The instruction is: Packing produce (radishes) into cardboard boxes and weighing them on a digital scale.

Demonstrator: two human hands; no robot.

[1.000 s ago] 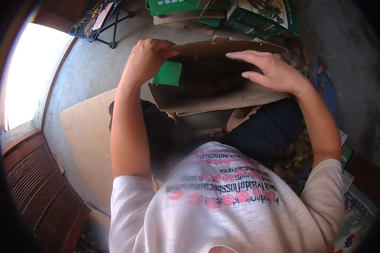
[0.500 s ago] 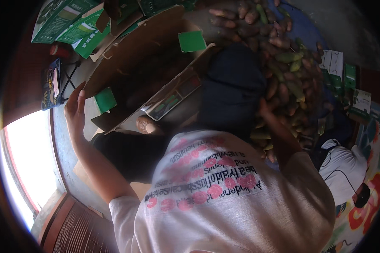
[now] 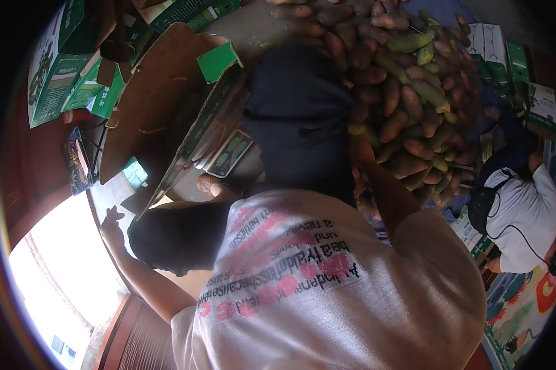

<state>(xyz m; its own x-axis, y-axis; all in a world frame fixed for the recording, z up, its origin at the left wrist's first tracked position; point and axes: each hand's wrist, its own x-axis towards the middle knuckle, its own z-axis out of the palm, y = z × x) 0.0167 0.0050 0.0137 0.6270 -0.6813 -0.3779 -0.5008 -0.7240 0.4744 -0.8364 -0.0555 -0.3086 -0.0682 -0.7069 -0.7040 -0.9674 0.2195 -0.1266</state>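
My left hand (image 3: 111, 224) is off the box at the left, its fingers apart with nothing in them. Beside it stands a large open cardboard box (image 3: 143, 114) with green flaps, its inside dark. My right hand (image 3: 359, 152) reaches down past my dark-clothed knee (image 3: 299, 117) to the near left side of a heap of long oval produce (image 3: 414, 102), reddish-brown and green. Its fingers are hidden, so what it touches cannot be made out. A flat digital scale (image 3: 230, 154) with a green display lies between the box and my knee.
Green printed cartons (image 3: 59, 68) stand at the far left. Past the heap at the right are more cartons (image 3: 489, 49). Another person in a white shirt (image 3: 522, 213) bends down at the right. A small folding stool (image 3: 80, 161) stands left of the box.
My left hand has let go of the box rim and moved down toward me. My view has shifted, showing more of the heap. The person at the right has moved an arm.
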